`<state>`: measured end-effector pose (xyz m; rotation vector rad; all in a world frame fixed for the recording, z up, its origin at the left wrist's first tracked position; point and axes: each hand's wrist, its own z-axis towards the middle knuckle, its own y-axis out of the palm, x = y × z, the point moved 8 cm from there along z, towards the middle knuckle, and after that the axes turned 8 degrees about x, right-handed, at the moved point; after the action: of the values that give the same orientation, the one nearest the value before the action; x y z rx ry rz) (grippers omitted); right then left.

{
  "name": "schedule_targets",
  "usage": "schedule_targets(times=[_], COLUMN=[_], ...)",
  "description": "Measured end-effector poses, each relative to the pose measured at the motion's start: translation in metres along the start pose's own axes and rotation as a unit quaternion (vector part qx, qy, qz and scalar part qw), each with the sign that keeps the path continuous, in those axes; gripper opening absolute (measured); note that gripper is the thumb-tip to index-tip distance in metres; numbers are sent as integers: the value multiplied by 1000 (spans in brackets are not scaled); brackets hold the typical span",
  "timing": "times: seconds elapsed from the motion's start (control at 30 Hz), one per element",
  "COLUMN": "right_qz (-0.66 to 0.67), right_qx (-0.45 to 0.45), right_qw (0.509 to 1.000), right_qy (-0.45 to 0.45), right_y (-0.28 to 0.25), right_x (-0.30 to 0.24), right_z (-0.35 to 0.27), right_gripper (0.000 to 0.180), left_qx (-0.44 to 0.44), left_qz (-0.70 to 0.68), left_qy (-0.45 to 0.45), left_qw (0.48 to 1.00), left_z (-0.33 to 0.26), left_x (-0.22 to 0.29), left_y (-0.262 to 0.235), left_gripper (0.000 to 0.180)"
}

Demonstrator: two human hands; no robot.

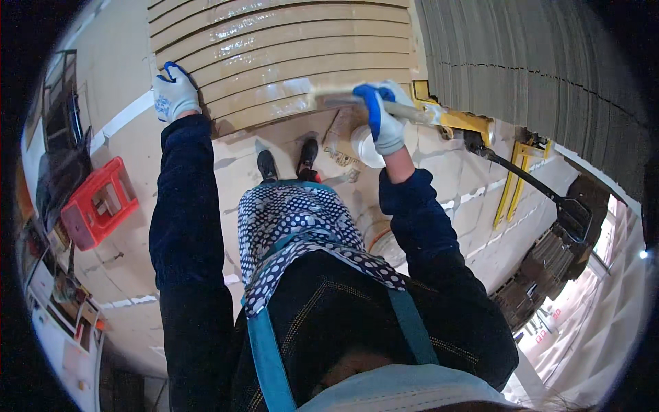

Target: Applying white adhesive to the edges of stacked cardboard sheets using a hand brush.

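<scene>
Tan cardboard sheets lie overlapped like steps in front of me, with wet, shiny streaks across their exposed strips. My left hand, in a white glove with blue fingertips, grips the sheets' left edge, its fingers curled at the border. In my right hand, gloved the same way, is a flat brush with a pale handle. Its bristle end points left over the nearest sheets, near their right side, and is smeared by motion. Whether the bristles touch the cardboard I cannot tell.
A tall stack of grey-brown cardboard stands at the right, beside a yellow pallet jack with a black handle. A white bucket sits on the floor near my feet. At the left is a red plastic stool.
</scene>
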<state>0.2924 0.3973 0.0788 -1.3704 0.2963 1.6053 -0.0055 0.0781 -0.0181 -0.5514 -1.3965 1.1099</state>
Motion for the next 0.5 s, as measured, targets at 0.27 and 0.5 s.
schedule_targets(times=[0.27, 0.5], right_qz=[-206, -74], right_qx=[-94, 2], right_qw=[973, 997], right_qy=[-34, -29], right_y=[6, 17], right_x=[-11, -5], right_z=[-56, -31], right_gripper=[9, 11], left_qx=[15, 17], left_qz=[1, 18], left_qy=[6, 15], left_qw=[1000, 1000], left_z=[1, -1], left_x=[0, 4], left_y=[7, 5], left_gripper=[52, 50])
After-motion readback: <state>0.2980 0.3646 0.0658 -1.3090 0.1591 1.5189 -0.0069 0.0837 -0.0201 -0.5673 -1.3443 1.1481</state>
